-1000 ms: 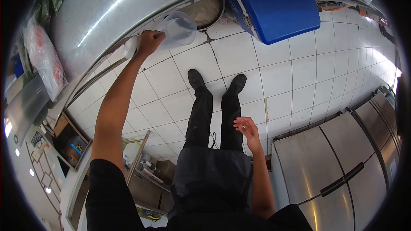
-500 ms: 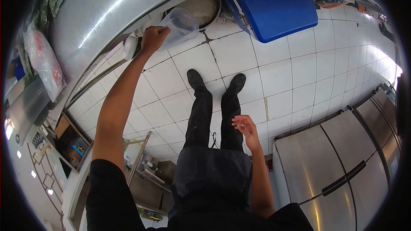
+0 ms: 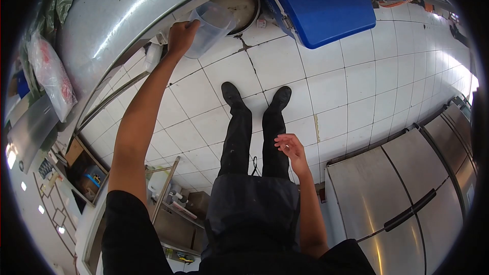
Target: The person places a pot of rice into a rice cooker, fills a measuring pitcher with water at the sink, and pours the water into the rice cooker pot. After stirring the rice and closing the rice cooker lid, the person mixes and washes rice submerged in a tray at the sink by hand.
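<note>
My left hand (image 3: 182,36) is wrapped round the handle side of a clear plastic pitcher (image 3: 206,38), held out by the steel table's edge. The pitcher leans with its mouth toward a large round metal pot (image 3: 253,20), which holds something pale and stands partly under the table. Whether the pitcher touches the pot's rim I cannot tell. My right hand (image 3: 291,148) hangs in front of my right leg, fingers loosely bent and apart, holding nothing.
Beside the pot is a blue lidded box (image 3: 326,7). The steel table (image 3: 122,15) overhangs at the upper left, bearing plastic bags (image 3: 51,74). A steel fridge (image 3: 392,193) stands at the lower right. White tiled floor (image 3: 336,86) lies under my black shoes (image 3: 232,94).
My left hand and the pitcher have shifted slightly upward in view, and the pitcher has tilted a little more. The right hand stays nearly still.
</note>
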The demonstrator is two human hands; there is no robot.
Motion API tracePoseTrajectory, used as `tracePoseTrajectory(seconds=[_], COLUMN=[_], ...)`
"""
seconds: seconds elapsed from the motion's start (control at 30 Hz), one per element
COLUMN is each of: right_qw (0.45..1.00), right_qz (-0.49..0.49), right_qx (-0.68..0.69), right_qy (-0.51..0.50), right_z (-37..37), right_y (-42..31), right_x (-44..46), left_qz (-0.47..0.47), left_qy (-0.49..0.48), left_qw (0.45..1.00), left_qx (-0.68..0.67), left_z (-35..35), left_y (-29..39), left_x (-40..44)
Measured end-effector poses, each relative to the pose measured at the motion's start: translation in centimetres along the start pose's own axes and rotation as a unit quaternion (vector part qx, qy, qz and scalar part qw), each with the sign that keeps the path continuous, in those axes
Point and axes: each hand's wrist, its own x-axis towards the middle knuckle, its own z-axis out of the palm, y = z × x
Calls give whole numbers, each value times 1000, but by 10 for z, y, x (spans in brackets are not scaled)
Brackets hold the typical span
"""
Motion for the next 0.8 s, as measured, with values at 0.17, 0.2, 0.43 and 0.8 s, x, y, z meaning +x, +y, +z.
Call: tracePoseTrajectory(seconds=[0.17,0.2,0.43,0.8], right_qw=[1000,1000,1000,1000], right_qz=[7,7,7,12], right_qx=[7,5,9,1], right_qy=[4,4,4,8], right_z=[-1,-1,-3,-5], right_y=[-1,-1,-1,2], right_x=[0,1,1,-1], left_qz=[-27,-28,-87,-31], left_qy=[5,7,-22,-76], left_qw=[1000,999,995,992], left_qx=[15,24,54,91], left_z=[-13,-16,-45,-64], left_y=[-4,-7,-21,-59], left_x=[4,5,-1,-11])
